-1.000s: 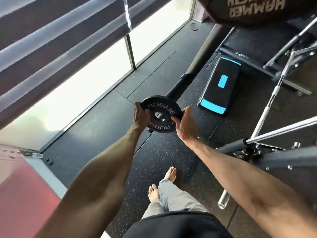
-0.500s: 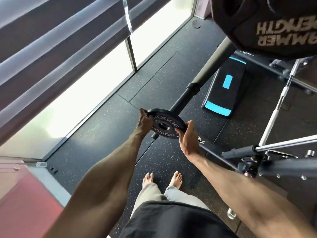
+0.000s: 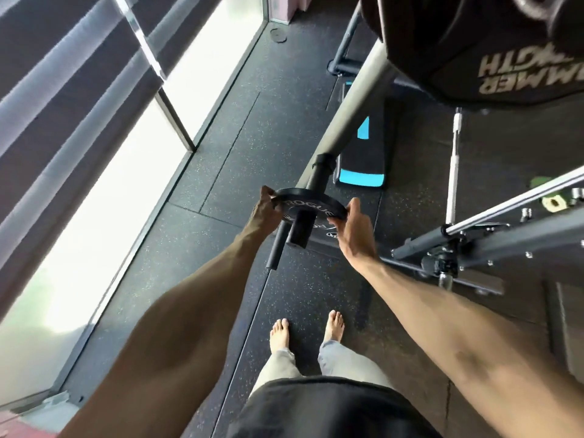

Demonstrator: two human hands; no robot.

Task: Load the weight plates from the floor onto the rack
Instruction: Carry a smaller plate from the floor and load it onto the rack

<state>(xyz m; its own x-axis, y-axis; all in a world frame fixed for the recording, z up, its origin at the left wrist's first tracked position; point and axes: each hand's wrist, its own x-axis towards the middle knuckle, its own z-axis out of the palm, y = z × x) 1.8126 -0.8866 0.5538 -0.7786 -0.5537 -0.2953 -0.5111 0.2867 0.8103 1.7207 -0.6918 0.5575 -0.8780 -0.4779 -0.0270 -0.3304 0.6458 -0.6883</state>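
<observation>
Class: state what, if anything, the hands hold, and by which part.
The small black Rogue plate, by its rim: the left hand grips its left edge, the right hand its right edge.

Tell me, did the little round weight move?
Yes. The plate slid onto the black bar end, which now pokes through its hole.

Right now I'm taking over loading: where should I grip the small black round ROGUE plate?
Take the small black round ROGUE plate by its outer rim, from opposite sides, as the left hand and right hand do; the black cylindrical peg fills its centre hole.
</observation>
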